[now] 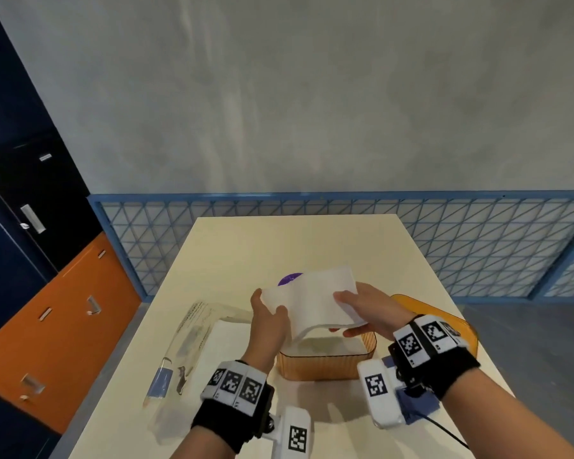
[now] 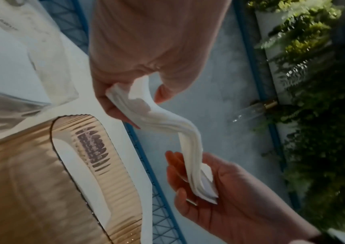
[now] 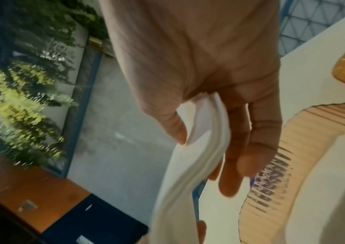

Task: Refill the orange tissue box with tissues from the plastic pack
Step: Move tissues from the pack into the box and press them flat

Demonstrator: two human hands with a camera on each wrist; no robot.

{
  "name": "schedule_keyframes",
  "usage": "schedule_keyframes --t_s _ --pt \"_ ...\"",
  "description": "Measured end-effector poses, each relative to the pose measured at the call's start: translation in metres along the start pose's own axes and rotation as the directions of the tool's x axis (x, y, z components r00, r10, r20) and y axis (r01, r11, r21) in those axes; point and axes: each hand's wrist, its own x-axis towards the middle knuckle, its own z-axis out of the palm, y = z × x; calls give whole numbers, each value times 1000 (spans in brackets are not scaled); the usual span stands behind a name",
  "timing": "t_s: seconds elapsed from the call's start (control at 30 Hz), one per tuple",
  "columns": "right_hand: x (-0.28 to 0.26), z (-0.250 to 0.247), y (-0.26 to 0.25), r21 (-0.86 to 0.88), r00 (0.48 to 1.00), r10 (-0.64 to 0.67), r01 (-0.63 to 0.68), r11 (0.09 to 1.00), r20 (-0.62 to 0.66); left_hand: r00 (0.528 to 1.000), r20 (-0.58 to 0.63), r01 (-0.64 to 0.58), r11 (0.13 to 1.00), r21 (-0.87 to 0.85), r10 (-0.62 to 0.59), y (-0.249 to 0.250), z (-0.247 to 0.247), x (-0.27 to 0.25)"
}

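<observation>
A stack of white tissues [image 1: 312, 298] hangs in the air over the orange tissue box [image 1: 325, 366], which stands without a lid and shows a bare floor. My left hand [image 1: 269, 321] pinches the stack's left end, thumb on top. My right hand [image 1: 362, 309] grips the right end. In the left wrist view the tissues [image 2: 175, 122] sag in a curve between the left hand [image 2: 136, 99] and the right hand [image 2: 219, 189], above the box [image 2: 109, 165]. The right wrist view shows the right hand [image 3: 204, 143] holding the stack [image 3: 179, 189] beside the box [image 3: 271, 206]. The clear plastic pack [image 1: 193, 342] lies left of the box.
The box's orange lid [image 1: 458, 326] lies on the cream table [image 1: 279, 243], right of the box. A purple round thing [image 1: 289, 279] peeks out behind the tissues. More white tissue [image 1: 226, 342] lies by the pack. A blue mesh fence [image 1: 478, 246] runs behind the table.
</observation>
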Motion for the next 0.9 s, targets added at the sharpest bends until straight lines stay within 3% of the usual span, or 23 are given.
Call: schedule_keyframes --t_s 0.07,0.2,0.33,0.47,0.63,0.73,0.77,0.83,0.9 --pt "11 -5 8 -44 993 3 -8 999 -118 998 -26 -56 991 118 59 -2 5 3" --pt "37 -11 30 -377 974 -3 -85 922 -227 992 4 -115 921 372 123 -15 13 16" --pt "60 -8 52 -529 950 30 -200 824 -311 984 126 -175 761 625 123 -35 17 29" --pt "65 0 63 -605 941 9 -226 763 -339 958 208 -285 581 763 197 -49 17 39" --pt "65 7 69 -671 951 -7 -212 711 -308 952 243 -299 404 865 184 -56 21 46" --pt "63 13 68 -796 949 -174 -111 595 -262 930 248 -300 170 939 270 -56 27 43" --pt "63 14 68 -832 938 -243 -76 549 -245 913 275 -326 133 936 302 -54 29 42" --pt "66 18 66 -880 935 -302 -24 474 -188 890 356 -400 112 909 285 -51 35 45" --pt "71 21 63 -896 962 -244 2 445 -119 902 399 -424 171 889 162 -48 41 52"
